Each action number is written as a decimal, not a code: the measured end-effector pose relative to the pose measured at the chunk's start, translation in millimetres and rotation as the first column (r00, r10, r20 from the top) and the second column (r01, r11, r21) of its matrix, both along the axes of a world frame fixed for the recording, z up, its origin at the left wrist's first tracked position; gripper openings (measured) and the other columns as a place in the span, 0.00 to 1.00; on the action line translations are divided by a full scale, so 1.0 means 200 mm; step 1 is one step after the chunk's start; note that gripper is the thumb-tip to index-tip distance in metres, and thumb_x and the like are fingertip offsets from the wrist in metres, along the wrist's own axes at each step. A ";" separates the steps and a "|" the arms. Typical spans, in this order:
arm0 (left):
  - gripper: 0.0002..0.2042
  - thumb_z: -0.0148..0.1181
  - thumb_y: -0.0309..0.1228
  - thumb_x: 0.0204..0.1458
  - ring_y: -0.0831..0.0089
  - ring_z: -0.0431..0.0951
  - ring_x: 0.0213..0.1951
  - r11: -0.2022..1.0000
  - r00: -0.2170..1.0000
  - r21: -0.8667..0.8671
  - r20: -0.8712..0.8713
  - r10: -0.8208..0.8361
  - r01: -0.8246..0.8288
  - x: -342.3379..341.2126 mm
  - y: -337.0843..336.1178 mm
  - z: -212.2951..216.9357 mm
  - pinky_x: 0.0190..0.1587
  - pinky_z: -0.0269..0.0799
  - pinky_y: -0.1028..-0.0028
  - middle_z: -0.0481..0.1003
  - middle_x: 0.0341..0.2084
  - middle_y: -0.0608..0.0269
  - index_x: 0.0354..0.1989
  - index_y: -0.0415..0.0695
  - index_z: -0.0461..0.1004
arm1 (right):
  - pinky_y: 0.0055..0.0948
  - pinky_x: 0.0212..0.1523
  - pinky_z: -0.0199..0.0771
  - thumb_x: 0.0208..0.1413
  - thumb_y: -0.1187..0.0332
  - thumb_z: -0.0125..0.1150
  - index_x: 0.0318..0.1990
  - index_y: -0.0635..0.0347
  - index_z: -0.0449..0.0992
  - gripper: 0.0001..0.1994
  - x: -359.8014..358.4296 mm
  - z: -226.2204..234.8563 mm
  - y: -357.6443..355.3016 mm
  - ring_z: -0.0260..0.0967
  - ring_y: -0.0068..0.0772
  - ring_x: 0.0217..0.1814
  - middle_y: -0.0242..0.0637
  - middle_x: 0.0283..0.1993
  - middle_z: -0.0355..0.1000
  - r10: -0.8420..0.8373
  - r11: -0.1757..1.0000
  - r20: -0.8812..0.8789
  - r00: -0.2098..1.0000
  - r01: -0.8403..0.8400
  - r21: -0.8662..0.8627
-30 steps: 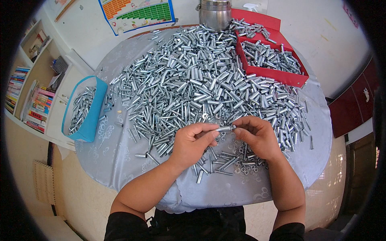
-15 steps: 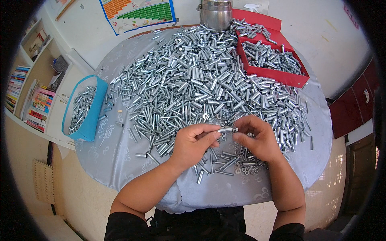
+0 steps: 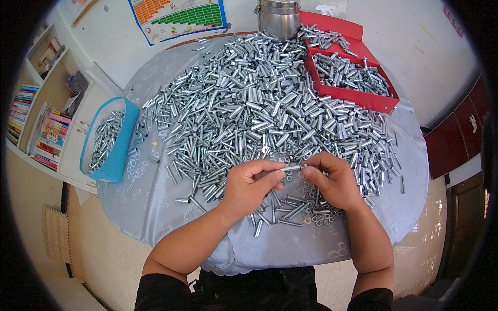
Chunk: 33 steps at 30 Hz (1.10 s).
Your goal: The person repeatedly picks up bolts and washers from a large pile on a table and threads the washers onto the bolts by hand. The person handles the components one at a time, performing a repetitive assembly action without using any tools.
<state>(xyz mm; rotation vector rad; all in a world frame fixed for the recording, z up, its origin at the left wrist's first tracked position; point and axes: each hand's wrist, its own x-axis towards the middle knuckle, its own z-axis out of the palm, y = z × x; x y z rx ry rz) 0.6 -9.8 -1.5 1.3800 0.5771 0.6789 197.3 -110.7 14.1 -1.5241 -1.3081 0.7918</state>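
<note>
Over the last second almost nothing had shifted: both hands stayed at the same spot near the table's six o'clock edge, and the small metal tube (image 3: 291, 168) remained pinched between them, lying roughly level. The left hand (image 3: 249, 187) was closed narrowly on the tube's left end with thumb and fingers, and the right hand (image 3: 332, 181) was closed on its right end, where a thinner piece seemed to enter the tube, though it was too small to be sure. That steadiness suggested fine fitting work on a single piece, not picking or dropping.

Just beneath the hands, toward five o'clock, lay a scatter of little rings (image 3: 317, 213) among loose tubes.

The round table (image 3: 155, 207) wore a pale grey patterned cloth and carried a great heap of shiny tubes (image 3: 259, 103) spreading from the centre toward twelve o'clock. At nine o'clock a blue bin (image 3: 120, 150) held more tubes; at one to two o'clock a red tray (image 3: 358, 96) held another lot. A steel pot (image 3: 279, 19) stood at twelve o'clock.

The room had a light floor, a bookshelf (image 3: 36, 124) with coloured books at nine o'clock, a coloured chart (image 3: 179, 15) at eleven o'clock, and dark red cabinets (image 3: 456, 135) at three o'clock.
</note>
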 end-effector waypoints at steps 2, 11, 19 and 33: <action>0.09 0.60 0.20 0.56 0.75 0.81 0.31 1.000 1.000 0.008 -0.013 0.000 0.000 0.00 0.00 0.00 0.34 0.78 0.79 0.80 0.32 0.56 0.44 0.33 0.77 | 0.22 0.37 0.70 0.55 0.72 0.65 0.42 0.66 0.75 0.10 0.05 0.00 -0.01 0.68 0.19 0.34 0.32 0.33 0.74 0.081 0.981 0.067 0.994 -0.068 -0.182; 0.09 0.60 0.20 0.56 0.75 0.81 0.31 1.000 1.000 -0.008 0.000 0.006 -0.006 0.00 0.00 -0.01 0.34 0.78 0.79 0.80 0.34 0.56 0.45 0.34 0.77 | 0.24 0.38 0.71 0.57 0.69 0.64 0.42 0.66 0.75 0.11 0.04 0.00 -0.01 0.69 0.21 0.34 0.32 0.33 0.74 0.045 0.997 -0.007 0.999 -0.045 -0.068; 0.09 0.60 0.20 0.56 0.75 0.81 0.31 1.000 1.000 -0.019 0.016 0.015 -0.015 0.00 0.00 -0.01 0.35 0.78 0.80 0.80 0.34 0.56 0.45 0.33 0.77 | 0.25 0.39 0.71 0.58 0.68 0.62 0.41 0.65 0.76 0.09 0.02 0.01 0.00 0.69 0.22 0.35 0.34 0.34 0.74 0.027 0.999 -0.020 0.999 -0.028 -0.038; 0.09 0.60 0.21 0.56 0.76 0.81 0.31 1.000 1.000 -0.010 0.000 0.001 -0.001 0.00 0.00 -0.01 0.35 0.77 0.80 0.80 0.34 0.56 0.45 0.34 0.77 | 0.24 0.39 0.70 0.56 0.68 0.65 0.42 0.65 0.75 0.11 0.00 0.01 0.00 0.68 0.22 0.34 0.33 0.32 0.73 -0.008 0.999 -0.034 0.999 0.010 0.048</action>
